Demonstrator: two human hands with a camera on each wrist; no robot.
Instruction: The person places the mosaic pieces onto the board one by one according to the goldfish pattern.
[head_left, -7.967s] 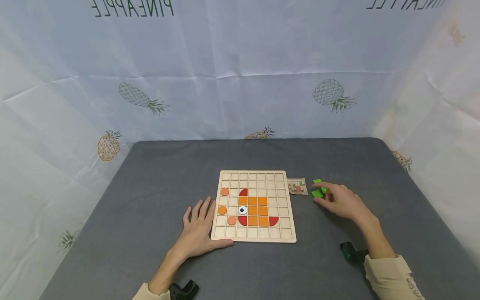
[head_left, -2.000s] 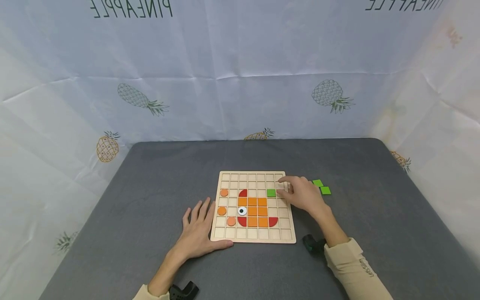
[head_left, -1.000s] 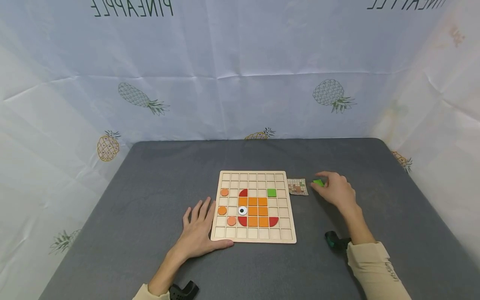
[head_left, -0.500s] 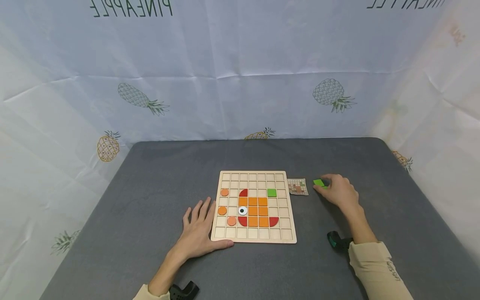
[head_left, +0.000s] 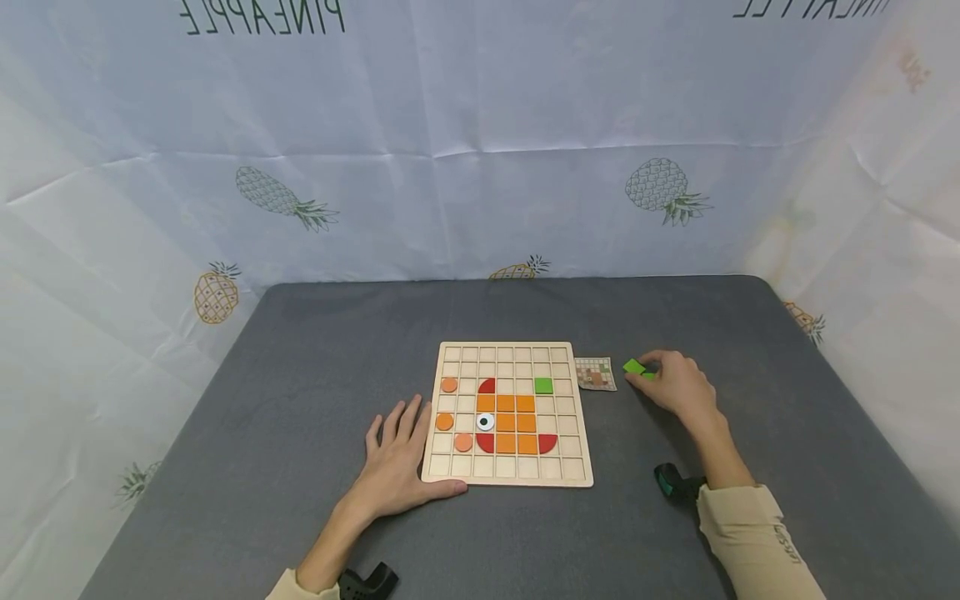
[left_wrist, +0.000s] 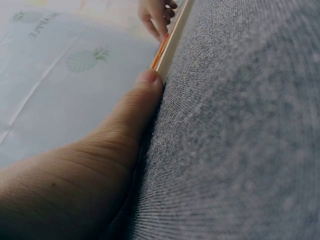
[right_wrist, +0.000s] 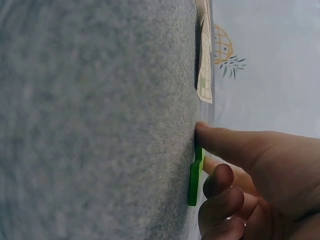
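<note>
A wooden grid board [head_left: 517,471] lies on the table with an orange, red and white tile picture. Single orange square tiles [head_left: 506,402] fill its middle, and one green square tile [head_left: 543,386] sits in a cell at upper right. My left hand [head_left: 397,467] rests spread at the board's lower left corner, its thumb [left_wrist: 148,77] against the front edge. To the right of the board, my right hand [head_left: 681,385] pinches a loose green square tile [head_left: 633,366] between thumb and forefinger. A second green tile [right_wrist: 194,185] lies against it, partly hidden by the fingers.
A small pattern card [head_left: 596,373] lies flat against the board's right edge. Round orange pieces [head_left: 445,422] sit in cells on the board's left side. Grey cloth [head_left: 360,333] covers the table, and a pineapple-print curtain [head_left: 480,208] hangs behind it.
A green tile has gone into the board's upper right cell. My right hand has returned to the loose green tiles; the pinched one has shifted slightly left and turned. The left hand stays put.
</note>
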